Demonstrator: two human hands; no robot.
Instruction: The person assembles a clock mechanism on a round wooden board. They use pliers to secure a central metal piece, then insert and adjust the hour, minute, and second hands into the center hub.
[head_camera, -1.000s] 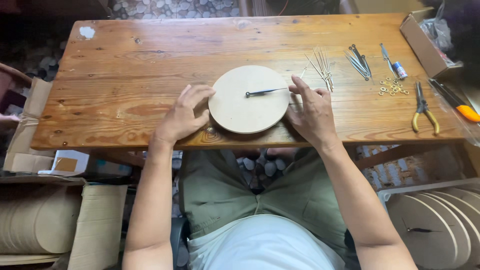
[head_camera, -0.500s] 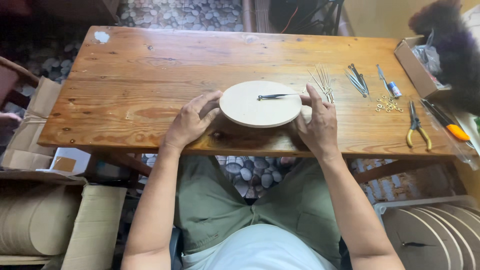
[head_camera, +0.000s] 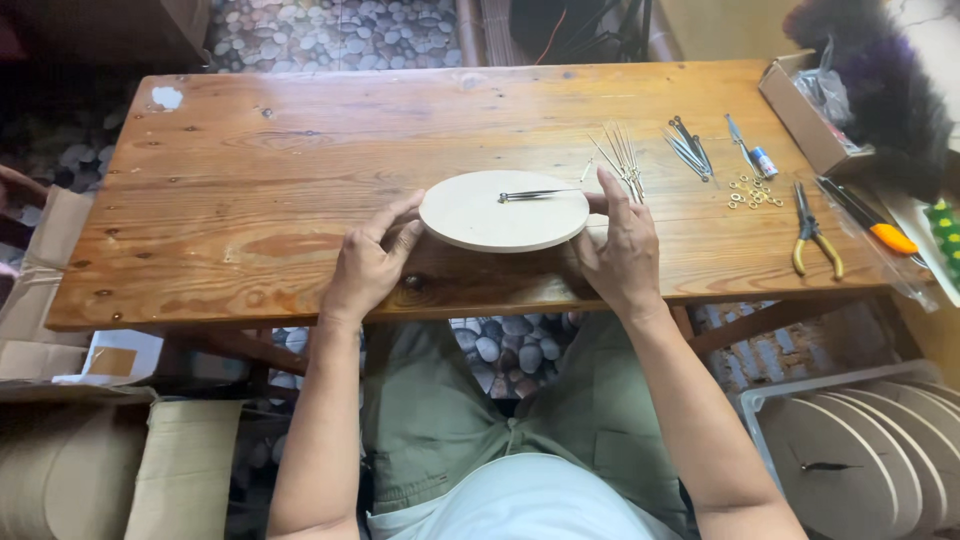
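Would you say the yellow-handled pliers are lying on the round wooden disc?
No, the yellow-handled pliers lie on the wooden table, far right of the round wooden disc.

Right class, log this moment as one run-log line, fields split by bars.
left hand: grips disc's left edge | right hand: grips right edge | wooden disc: raised, dark metal hands on top | table: pliers, rings

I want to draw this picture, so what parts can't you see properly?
All in the head view:
- Underside of the round wooden disc: faces away, lifted.
- Fingers of the right hand and those of the left hand: partly behind the disc.
- Small rings: too tiny to count.
- Cardboard box contents: hidden by plastic.
- Stacked discs: cut off by the edge.
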